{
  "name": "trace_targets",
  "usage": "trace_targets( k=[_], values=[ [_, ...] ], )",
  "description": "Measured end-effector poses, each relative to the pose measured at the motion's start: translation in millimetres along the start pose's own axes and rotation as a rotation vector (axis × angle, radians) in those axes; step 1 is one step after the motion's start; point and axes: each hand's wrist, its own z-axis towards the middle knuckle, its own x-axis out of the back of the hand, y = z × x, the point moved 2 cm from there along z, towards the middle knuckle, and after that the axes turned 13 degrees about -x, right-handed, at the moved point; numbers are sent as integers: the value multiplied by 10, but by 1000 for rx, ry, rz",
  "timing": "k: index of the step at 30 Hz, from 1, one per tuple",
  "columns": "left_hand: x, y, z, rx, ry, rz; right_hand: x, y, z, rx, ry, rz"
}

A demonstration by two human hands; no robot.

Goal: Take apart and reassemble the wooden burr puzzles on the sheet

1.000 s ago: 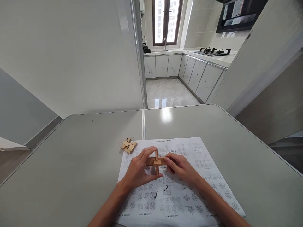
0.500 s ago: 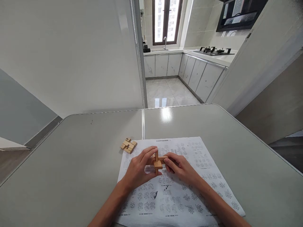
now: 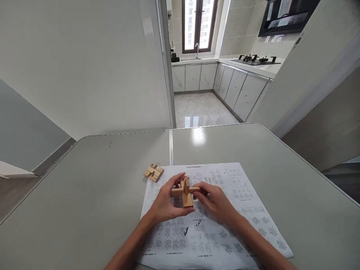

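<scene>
Between my hands, over the printed sheet, is a wooden interlocking puzzle [image 3: 186,195] of crossed bars. My left hand [image 3: 165,202] curves round its left side, thumb at the lower end of the broad bar and fingers near the top. My right hand [image 3: 213,198] pinches the right end of the level bar between thumb and fingers. Below lies a large white instruction sheet [image 3: 208,240] with rows of small line drawings of puzzle shapes. Beyond my left hand, a flat group of joined wooden puzzle pieces [image 3: 154,173] rests at the sheet's upper left corner.
The grey-green table [image 3: 84,195] has a pale seam [image 3: 171,148] running away from me. A white wall panel [image 3: 112,75] rises behind its left part. Past the table's far edge, a doorway shows a kitchen with white cabinets [image 3: 194,77] and a gas hob [image 3: 255,60].
The puzzle has turned in my hands: its broad bar now slopes toward me and a pointed end faces up. Both hands stay around it, and the view has shifted slightly.
</scene>
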Motion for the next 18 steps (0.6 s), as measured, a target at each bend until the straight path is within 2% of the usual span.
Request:
trace_targets(
  k=[5, 10, 14, 18],
  values=[
    [-32, 13, -7, -51, -38, 12, -8, 16, -7, -9, 100, -73],
    [-39, 19, -7, -100, -9, 26, -23, 39, -15, -27, 135, -84],
    [-32, 28, -11, -96, -12, 14, -18, 15, -14, -20, 124, -61],
    [-30, 28, -9, -96, -9, -27, 17, -54, -13, -31, 33, 7]
  ],
)
